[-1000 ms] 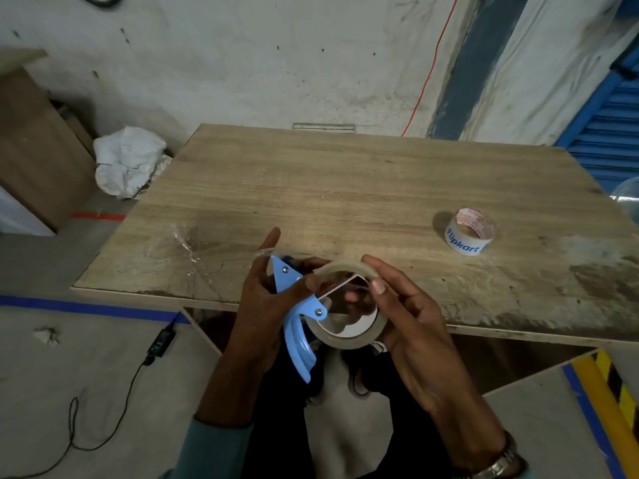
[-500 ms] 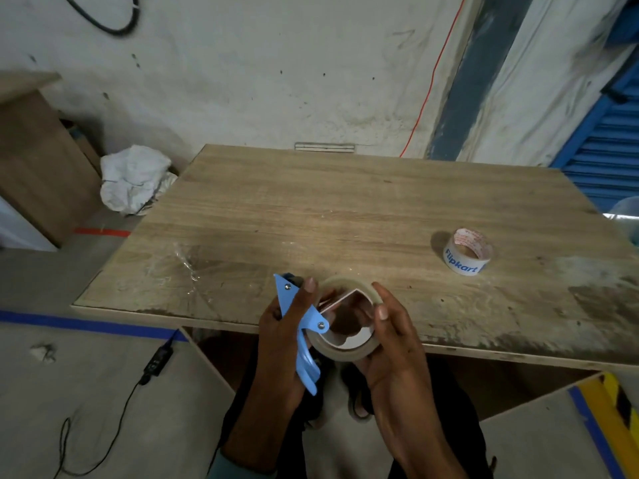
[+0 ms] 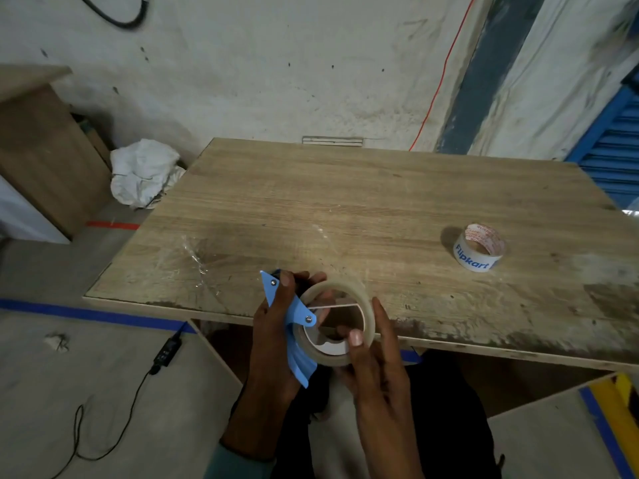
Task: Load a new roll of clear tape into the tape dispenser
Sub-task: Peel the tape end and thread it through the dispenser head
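My left hand [image 3: 268, 335] grips the light blue tape dispenser [image 3: 295, 324], held upright just at the near edge of the wooden table [image 3: 363, 209]. A roll of clear tape [image 3: 367, 305] sits against the dispenser's right side, around its hub. My right hand [image 3: 375, 368] holds that roll, thumb on its lower rim and fingers behind it. A white printed tape roll [image 3: 479, 248] lies on the table at the right, apart from both hands.
A crumpled strip of clear tape [image 3: 198, 261] lies on the table's near left. A white sack [image 3: 143, 172] and a wooden cabinet [image 3: 45, 150] stand left of the table. A black cable with adapter [image 3: 167, 350] runs over the floor.
Both hands have lifted the dispenser and roll slightly toward the table edge. My left thumb has closed onto the dispenser's top, and the roll has turned a little on the hub.
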Available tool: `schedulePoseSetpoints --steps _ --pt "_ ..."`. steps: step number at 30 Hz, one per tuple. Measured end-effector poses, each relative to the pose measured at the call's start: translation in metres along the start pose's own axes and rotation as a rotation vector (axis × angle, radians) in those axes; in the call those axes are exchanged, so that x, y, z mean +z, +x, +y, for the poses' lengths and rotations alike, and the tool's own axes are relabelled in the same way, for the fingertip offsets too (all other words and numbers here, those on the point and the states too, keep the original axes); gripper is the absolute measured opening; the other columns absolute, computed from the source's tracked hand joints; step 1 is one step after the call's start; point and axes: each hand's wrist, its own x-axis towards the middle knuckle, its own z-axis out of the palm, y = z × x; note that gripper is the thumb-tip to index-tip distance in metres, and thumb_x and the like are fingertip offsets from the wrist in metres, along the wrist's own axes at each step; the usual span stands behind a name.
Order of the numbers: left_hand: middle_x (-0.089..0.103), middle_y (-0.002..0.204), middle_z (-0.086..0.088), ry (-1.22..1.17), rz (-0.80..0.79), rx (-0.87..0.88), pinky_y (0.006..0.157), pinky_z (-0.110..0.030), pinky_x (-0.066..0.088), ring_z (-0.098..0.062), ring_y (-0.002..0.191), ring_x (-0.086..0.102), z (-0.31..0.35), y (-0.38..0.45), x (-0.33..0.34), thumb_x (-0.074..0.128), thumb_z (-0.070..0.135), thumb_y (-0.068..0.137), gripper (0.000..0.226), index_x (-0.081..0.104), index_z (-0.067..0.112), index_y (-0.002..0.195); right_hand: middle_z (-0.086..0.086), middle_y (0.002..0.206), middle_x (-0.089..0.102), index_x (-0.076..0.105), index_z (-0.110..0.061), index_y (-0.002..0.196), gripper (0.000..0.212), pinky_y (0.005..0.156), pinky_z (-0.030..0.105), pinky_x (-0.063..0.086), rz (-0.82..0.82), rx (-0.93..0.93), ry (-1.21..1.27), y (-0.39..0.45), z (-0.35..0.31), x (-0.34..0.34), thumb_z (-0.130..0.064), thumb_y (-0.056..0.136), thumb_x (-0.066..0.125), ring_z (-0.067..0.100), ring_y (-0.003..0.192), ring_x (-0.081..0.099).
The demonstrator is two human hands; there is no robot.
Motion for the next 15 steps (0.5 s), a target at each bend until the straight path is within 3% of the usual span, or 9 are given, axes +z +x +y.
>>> schedulePoseSetpoints --steps 3,6,10,12,15 --pt "0.069 0.13 -0.021 -0.017 0.028 0.025 0.111 -0.063 0.047 -0.04 0.119 0.067 0.004 0.0 -0.004 0.073 0.045 0.099 0.046 0.067 0.008 0.126 -0.016 0.148 0.067 0.049 -0.066 0.142 0.069 0.115 0.046 0.054 -0.032 -0.03 -0.006 -0.009 0.008 0.006 -0.06 0.077 0.069 0.002 0.133 0.065" --pt "0.072 0.128 -0.016 -0.064 0.071 0.015 0.105 -0.056 0.053 -0.035 0.116 0.071 0.007 -0.004 -0.002 0.079 0.047 0.093 0.045 0.07 0.012 0.119 -0.014 0.127 0.079 0.051 -0.05 0.146 0.072 0.106 0.044 0.059 -0.005 -0.019 -0.012 -0.016 0.015 0.007 -0.045 0.078 0.077 0.003 0.118 0.075" --pt "0.073 0.132 -0.014 0.115 0.108 0.031 0.109 -0.053 0.052 -0.032 0.123 0.069 0.016 -0.001 0.008 0.09 0.056 0.074 0.052 0.076 0.019 0.109 -0.025 0.106 0.082 0.05 -0.035 0.136 0.061 0.083 0.016 0.062 0.01 0.047 -0.058 -0.02 0.028 0.01 -0.023 0.086 0.082 -0.006 0.102 0.077" --pt "0.077 0.125 -0.012 0.162 0.097 0.031 0.097 -0.042 0.061 -0.025 0.115 0.074 0.019 -0.001 0.011 0.094 0.058 0.065 0.056 0.079 0.021 0.104 -0.023 0.106 0.082 0.05 -0.037 0.133 0.057 0.089 0.026 0.065 0.019 0.069 -0.073 -0.02 0.032 0.007 -0.021 0.089 0.083 -0.003 0.103 0.077" --pt "0.077 0.124 -0.01 0.152 0.091 0.023 0.088 -0.039 0.062 -0.023 0.106 0.076 0.019 0.0 0.005 0.088 0.058 0.072 0.056 0.074 0.018 0.109 -0.017 0.106 0.083 0.051 -0.037 0.131 0.061 0.099 0.04 0.061 -0.005 0.07 -0.074 -0.018 0.026 0.004 -0.04 0.08 0.084 0.0 0.106 0.076"
